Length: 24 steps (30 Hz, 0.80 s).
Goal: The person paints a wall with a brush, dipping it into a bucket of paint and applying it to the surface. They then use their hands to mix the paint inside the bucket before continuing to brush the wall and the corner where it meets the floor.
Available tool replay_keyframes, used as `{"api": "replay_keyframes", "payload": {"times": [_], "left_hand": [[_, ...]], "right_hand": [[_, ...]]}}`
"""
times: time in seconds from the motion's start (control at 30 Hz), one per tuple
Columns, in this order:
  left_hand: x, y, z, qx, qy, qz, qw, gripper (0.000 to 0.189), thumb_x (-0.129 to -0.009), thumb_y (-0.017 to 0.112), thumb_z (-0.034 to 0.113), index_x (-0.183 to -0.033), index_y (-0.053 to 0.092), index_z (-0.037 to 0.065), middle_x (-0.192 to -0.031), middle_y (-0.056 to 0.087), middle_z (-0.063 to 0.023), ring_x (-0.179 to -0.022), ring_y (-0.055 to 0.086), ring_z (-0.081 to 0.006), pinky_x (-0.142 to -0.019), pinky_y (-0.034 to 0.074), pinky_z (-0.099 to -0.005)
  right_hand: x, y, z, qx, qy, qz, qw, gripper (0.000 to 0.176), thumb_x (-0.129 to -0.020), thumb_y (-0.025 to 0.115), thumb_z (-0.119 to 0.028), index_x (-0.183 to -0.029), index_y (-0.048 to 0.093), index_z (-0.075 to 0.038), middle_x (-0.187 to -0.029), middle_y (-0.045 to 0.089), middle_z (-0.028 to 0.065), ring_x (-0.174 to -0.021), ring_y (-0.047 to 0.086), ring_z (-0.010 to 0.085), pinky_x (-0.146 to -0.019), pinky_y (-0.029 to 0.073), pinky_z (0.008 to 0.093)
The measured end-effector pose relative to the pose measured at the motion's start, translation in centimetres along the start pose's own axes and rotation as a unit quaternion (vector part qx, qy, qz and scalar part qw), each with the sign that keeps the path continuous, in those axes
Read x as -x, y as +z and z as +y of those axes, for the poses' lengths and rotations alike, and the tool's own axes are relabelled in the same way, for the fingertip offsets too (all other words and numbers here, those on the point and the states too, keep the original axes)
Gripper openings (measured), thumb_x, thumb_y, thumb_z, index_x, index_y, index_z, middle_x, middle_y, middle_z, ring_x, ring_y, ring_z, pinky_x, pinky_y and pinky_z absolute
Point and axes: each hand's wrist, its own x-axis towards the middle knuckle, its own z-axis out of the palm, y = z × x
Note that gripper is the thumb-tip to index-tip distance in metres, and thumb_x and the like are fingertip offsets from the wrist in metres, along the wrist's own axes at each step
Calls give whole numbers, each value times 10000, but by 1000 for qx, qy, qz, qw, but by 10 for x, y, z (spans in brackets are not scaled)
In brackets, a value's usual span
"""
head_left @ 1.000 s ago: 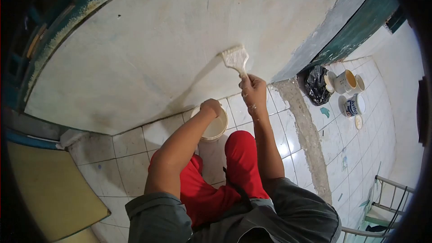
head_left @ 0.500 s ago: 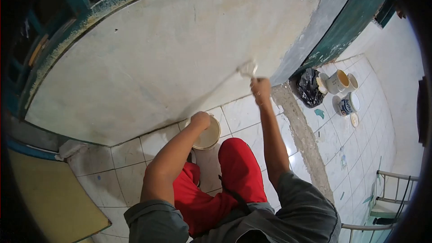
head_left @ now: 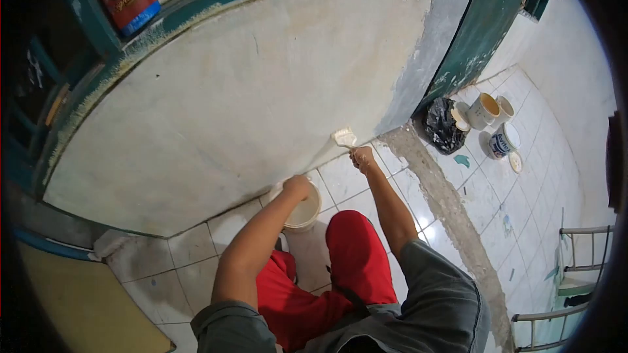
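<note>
low on the wall (head_left: 248, 91), near its bottom edge, the brush (head_left: 344, 137) now sits just above the floor tiles (head_left: 347, 180); a second ago it was higher up, so the stroke has run down to the base. your right hand (head_left: 362, 158) is clenched round the handle. at 7 o'clock of the brush, your left hand (head_left: 297, 187) keeps its fingers curled over the bucket (head_left: 306, 214) rim. out at 3 o'clock: black bag (head_left: 441, 127), paint cans (head_left: 485, 111).
</note>
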Motion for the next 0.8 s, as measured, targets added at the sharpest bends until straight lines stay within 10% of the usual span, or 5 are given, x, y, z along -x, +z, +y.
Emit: {"api": "replay_keyframes", "payload": {"times": [0.1, 0.4, 0.7, 0.8], "left_hand": [[14, -21, 14, -8, 0, -46, 999, 385, -576, 651, 98, -956, 602, 62, -976, 597, -124, -934, 570, -251, -743, 472, -356], [9, -29, 42, 62, 0, 16, 998, 362, -550, 620, 66, -907, 594, 10, -957, 592, -163, -900, 582, -266, -725, 484, -356], [-6, -48, 101, 133, 45, 90, 986, 343, -562, 615, 68, -891, 569, -16, -926, 580, -210, -892, 568, -322, -756, 467, -374], [-6, -43, 117, 169, 86, 151, 970, 316, -606, 597, 110, -892, 563, -20, -925, 576, -208, -880, 563, -326, -749, 459, -392]], "right_hand": [[39, 0, -55, 210, -163, -4, 964, 247, -725, 558, -140, -525, 508, -4, -450, 470, 60, -353, 431, 136, -315, 295, 282], [158, -38, -237, -107, -301, -138, 938, 249, -803, 532, -188, -853, 564, 54, -573, 466, 13, -381, 327, 39, -329, 222, 186], [63, -55, -111, -131, -127, -163, 970, 229, -797, 541, -205, -834, 570, 19, -538, 461, 16, -340, 319, 55, -310, 225, 201], [22, -84, -68, 62, -106, -24, 992, 221, -780, 547, -185, -746, 585, 31, -488, 464, 28, -339, 353, 82, -311, 249, 222]]}}
